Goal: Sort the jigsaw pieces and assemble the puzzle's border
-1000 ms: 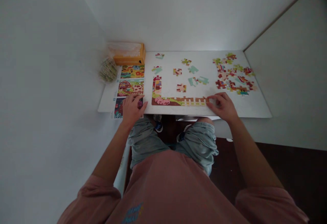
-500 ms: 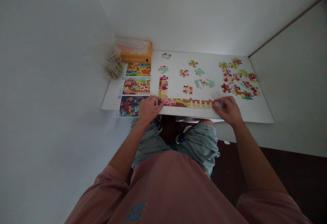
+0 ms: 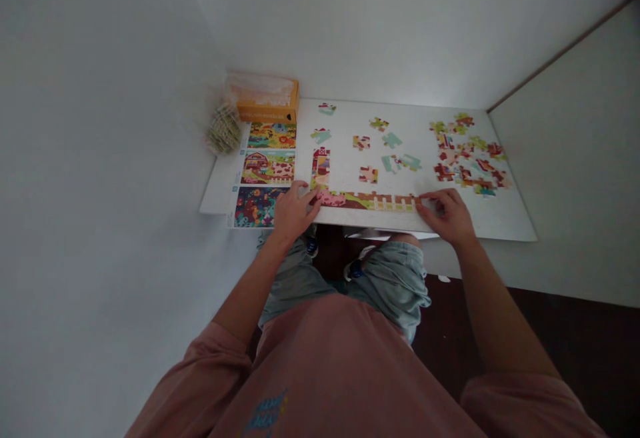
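An L of joined jigsaw puzzle pieces (image 3: 360, 201) lies flat along the table's near edge, its short arm with a red barn (image 3: 321, 161) rising at the left. My left hand (image 3: 294, 211) grips the lower left corner, by the pink pigs, its thumb low and its index finger higher up. At the strip's right end, beside the white fence, my right hand (image 3: 447, 215) pinches the last piece between thumb and index finger. Several loose jigsaw pieces lie beyond the strip, among them a brown-and-pink piece (image 3: 369, 174) and a pale green piece (image 3: 392, 140).
A pile of jigsaw pieces (image 3: 470, 158) covers the table's right side. Left of the strip lies a sheet with three pictures (image 3: 269, 167). Behind it stand an orange box (image 3: 270, 113) and a clear bag of pieces (image 3: 223, 130). Walls border the table's back and right.
My left index finger has shifted slightly upward along the corner of the joined pieces, and the gap to the thumb is wider. My right hand stays at the strip's right end.
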`<action>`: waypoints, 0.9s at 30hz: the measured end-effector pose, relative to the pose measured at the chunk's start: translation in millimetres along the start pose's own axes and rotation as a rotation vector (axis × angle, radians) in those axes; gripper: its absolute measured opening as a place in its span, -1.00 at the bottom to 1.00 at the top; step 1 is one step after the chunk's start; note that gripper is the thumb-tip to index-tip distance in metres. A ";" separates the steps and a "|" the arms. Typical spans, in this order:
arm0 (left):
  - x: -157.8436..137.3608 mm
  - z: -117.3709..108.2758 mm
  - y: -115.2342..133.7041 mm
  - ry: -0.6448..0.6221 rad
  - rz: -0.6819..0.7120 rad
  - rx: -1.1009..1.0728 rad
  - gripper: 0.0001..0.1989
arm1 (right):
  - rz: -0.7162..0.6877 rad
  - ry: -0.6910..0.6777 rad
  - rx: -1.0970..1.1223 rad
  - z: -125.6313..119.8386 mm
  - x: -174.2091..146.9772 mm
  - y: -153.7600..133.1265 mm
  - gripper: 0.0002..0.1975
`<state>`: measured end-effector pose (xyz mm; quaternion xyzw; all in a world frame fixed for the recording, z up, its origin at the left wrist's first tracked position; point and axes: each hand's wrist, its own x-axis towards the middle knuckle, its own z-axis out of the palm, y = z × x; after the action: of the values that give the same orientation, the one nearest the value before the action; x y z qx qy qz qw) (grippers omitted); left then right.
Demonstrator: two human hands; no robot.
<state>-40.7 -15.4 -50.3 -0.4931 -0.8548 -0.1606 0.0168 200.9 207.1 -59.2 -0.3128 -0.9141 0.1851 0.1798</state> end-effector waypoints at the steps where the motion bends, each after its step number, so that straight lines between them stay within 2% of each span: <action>1: 0.1 0.0 0.4 0.000 0.003 0.001 -0.67 | 0.002 0.004 0.000 0.4 -0.2 0.2 -0.74; 27: -1.3 -9.4 1.6 -0.020 0.020 0.022 -0.66 | 0.000 0.004 -0.019 0.8 -1.4 1.5 -0.74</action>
<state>-39.9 -18.4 -41.2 -0.5030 -0.8517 -0.1460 0.0156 202.4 207.2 -60.9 -0.3147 -0.9155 0.1756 0.1787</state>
